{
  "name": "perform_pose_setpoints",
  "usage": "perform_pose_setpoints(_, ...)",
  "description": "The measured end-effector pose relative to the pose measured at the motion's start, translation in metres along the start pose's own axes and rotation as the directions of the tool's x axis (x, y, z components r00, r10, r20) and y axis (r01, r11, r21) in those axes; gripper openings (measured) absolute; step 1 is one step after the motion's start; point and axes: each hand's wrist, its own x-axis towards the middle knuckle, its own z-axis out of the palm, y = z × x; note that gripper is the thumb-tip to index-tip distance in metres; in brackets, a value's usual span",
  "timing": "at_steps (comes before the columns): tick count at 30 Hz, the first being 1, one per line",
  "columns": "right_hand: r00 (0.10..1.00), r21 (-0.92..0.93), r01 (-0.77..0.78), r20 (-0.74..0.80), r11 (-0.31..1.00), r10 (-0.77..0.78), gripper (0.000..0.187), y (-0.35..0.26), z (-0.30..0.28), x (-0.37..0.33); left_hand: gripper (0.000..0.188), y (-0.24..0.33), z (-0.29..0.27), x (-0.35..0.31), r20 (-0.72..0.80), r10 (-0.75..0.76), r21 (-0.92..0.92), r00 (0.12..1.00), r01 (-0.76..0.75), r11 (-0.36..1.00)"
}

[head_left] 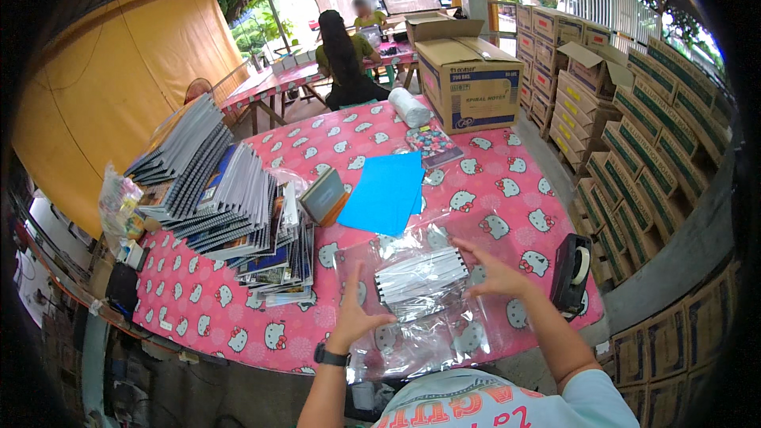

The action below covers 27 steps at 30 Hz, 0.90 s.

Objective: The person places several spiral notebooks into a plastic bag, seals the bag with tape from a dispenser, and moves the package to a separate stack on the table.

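A small stack of white-edged spiral notebooks (420, 281) lies on, or inside, a large sheet of clear plastic (483, 329) close in front of me. My left hand (357, 319) is at the stack's left side, thumb and fingers spread wide, the thumb near its lower left corner. On the opposite side my right hand (498, 276) has its fingers apart, the fingertips by the upper right corner. Whether either hand touches the notebooks or only the plastic, I cannot tell. Just beyond lie blue sheets (384, 190).
Tall leaning stacks of spiral notebooks (238, 206) fill the table's left. A black tape dispenser (569, 273) stands at the right edge. Farther off are a white roll (408, 107) and a large cardboard box (468, 83). Two people sit at another table (246, 95). Stacked cartons (634, 158) line the right.
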Motion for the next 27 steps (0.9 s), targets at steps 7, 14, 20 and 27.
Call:
perform_pose_setpoints(7,0.956,-0.053,-0.283,0.060,0.958,0.286,0.076,0.076,0.020,-0.010,0.068,-0.044,0.034,-0.022,0.148,-0.277,-0.068,0.949,0.290,0.955)
perform_pose_setpoints(14,0.974,0.211,-0.228,0.037,0.951,0.225,0.073,0.053,0.022,0.006,0.072,-0.031,0.032,-0.013,0.081,-0.394,-0.459,0.915,0.386,0.800)
perform_pose_setpoints(20,0.934,0.626,-0.332,0.321,0.706,0.154,0.072,0.062,-0.006,-0.011,0.068,-0.052,0.008,-0.015,0.415,-0.386,-0.578,0.824,0.566,0.587)
perform_pose_setpoints(27,0.982,0.064,-0.133,0.145,0.989,0.122,0.098,0.031,0.027,-0.005,0.086,-0.001,0.011,-0.034,0.039,-0.032,0.365,0.999,0.015,0.931)
